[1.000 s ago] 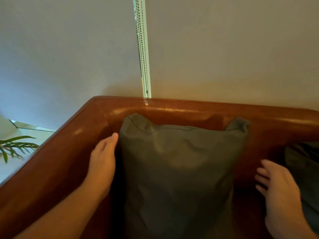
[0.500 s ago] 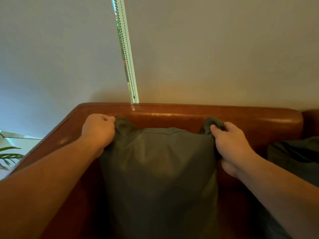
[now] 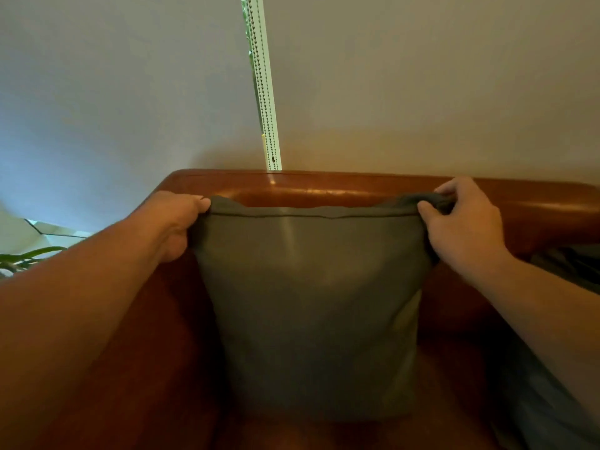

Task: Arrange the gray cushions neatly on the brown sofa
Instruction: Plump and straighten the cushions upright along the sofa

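A gray cushion [image 3: 311, 303] stands upright against the backrest of the brown leather sofa [image 3: 341, 188], in its left corner. My left hand [image 3: 175, 222] pinches the cushion's top left corner. My right hand [image 3: 464, 222] grips the top right corner, with the fabric bunched between thumb and fingers. The top seam runs taut and straight between both hands. A second gray cushion [image 3: 571, 267] lies at the right edge, partly hidden behind my right forearm.
Closed light blinds fill the space behind the sofa, with a bright gap and bead cords [image 3: 264, 92] between them. Green plant leaves [image 3: 26, 258] and a pale ledge show beyond the sofa's left armrest.
Both hands went from open beside the cushion to gripping its top corners. They have since pulled the corners apart and up, so the top edge is now stretched straight.
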